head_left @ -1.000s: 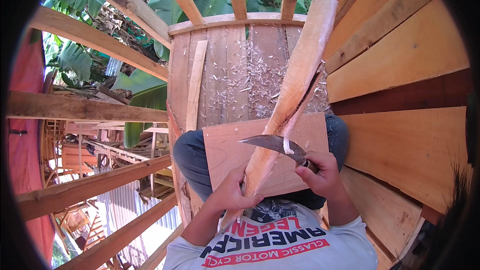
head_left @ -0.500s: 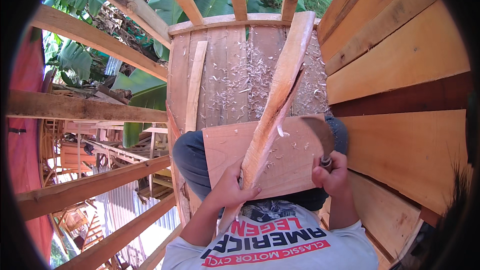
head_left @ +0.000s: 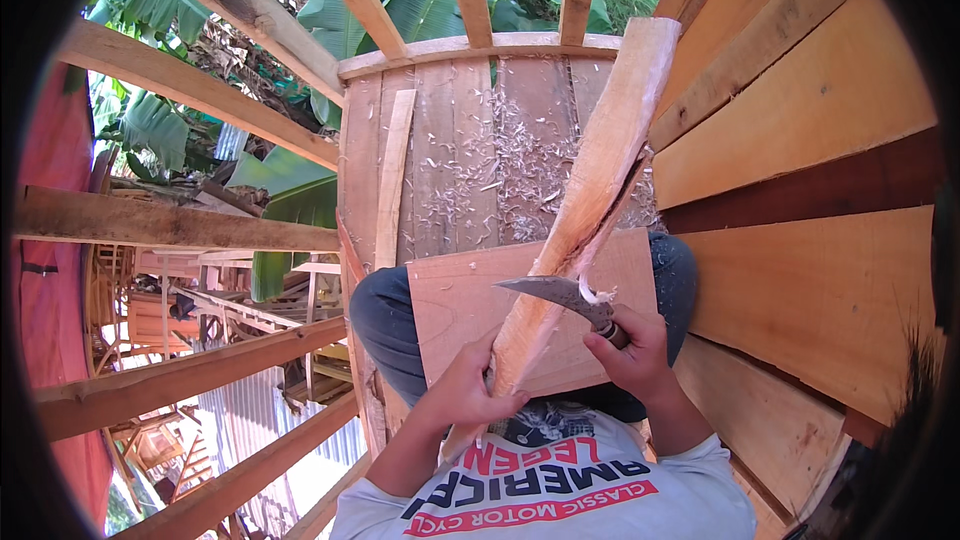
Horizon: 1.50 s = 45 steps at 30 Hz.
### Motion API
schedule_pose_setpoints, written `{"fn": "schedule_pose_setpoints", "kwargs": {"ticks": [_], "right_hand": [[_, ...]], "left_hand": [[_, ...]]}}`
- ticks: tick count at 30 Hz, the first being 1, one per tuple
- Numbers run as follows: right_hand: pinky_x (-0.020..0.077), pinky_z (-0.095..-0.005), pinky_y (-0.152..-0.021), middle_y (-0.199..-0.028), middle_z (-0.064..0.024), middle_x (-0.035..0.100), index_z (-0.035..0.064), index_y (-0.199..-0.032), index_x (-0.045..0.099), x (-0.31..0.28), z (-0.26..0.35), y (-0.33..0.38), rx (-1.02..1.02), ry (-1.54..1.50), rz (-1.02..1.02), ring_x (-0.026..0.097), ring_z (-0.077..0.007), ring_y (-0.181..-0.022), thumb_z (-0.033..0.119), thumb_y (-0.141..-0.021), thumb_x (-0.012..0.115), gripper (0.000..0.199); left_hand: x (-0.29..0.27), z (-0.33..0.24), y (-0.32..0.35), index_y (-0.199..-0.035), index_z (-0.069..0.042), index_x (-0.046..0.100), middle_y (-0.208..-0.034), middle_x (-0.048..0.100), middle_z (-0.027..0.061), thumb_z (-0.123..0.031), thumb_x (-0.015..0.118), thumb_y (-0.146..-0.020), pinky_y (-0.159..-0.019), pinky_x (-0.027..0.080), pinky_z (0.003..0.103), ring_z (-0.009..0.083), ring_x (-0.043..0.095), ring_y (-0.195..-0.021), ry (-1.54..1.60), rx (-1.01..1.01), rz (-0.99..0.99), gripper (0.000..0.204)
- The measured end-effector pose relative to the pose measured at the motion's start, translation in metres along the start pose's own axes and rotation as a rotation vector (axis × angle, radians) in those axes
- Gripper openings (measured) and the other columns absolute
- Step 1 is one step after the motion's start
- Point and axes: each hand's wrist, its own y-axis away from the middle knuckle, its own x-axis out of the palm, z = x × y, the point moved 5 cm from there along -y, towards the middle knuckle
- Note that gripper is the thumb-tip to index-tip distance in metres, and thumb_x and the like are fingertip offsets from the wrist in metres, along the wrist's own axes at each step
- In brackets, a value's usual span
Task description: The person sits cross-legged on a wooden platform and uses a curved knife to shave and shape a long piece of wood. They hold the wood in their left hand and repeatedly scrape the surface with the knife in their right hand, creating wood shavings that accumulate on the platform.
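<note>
A long, rough length of wood (head_left: 595, 165) slants up and away from my torso, with a dark split along its right side. My left hand (head_left: 468, 386) is closed around its near end. My right hand (head_left: 634, 352) grips the handle of a curved knife (head_left: 560, 290), whose blade lies across the wood with its tip pointing left. A pale curl of shaving (head_left: 597, 294) hangs by the blade at the wood's right edge. Under the wood, a flat board (head_left: 460, 300) rests across my lap.
Wood shavings (head_left: 455, 170) litter the plank floor (head_left: 360, 150) ahead. A narrow loose strip (head_left: 396, 165) lies on it at the left. Wide planks (head_left: 815, 300) form a wall close on my right. Spaced wooden bars (head_left: 180, 220) stand on the left and far sides, with banana leaves (head_left: 410, 0) beyond.
The knife has swung left from beside the wood to across it, and my right hand has moved left with it. The wood's far end has shifted right.
</note>
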Motion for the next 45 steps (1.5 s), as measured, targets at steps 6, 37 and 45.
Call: {"fn": "schedule_pose_setpoints", "kwargs": {"ticks": [6,37,45], "right_hand": [[0.0329,-0.0229,-0.043,-0.052,0.0019,0.048,0.0017,-0.073,0.057,-0.011,-0.029,0.001,-0.083,0.029,-0.275,0.045,-0.0032,-0.047,0.008,-0.079,0.069,0.015],[0.0322,-0.0254,-0.046,-0.053,-0.0018,0.040,0.0005,-0.076,0.057,-0.005,-0.020,0.007,0.275,-0.408,0.356,0.036,-0.0073,-0.049,0.023,-0.085,0.066,0.025],[0.0314,-0.0277,-0.046,-0.051,-0.0032,0.040,0.0007,-0.076,0.060,0.000,-0.031,0.007,0.238,-0.338,0.501,0.035,-0.0096,-0.047,0.020,-0.083,0.067,0.022]], "left_hand": [[0.009,0.016,0.011,-0.129,0.006,0.041,-0.115,0.056,0.0137,-0.025,0.074,-0.063,-0.095,0.035,0.030,0.0199,0.050,-0.109,-0.022,-0.034,0.066,0.081],[-0.007,0.037,0.017,-0.129,0.006,0.042,-0.120,0.055,0.0144,-0.027,0.074,-0.064,-0.099,0.034,0.031,0.0203,0.048,-0.114,0.031,-0.171,0.037,0.080],[-0.006,0.012,0.015,-0.129,0.004,0.043,-0.109,0.059,0.0152,-0.023,0.071,-0.060,-0.091,0.039,0.029,0.0198,0.055,-0.102,-0.081,0.015,0.067,0.079]]}}
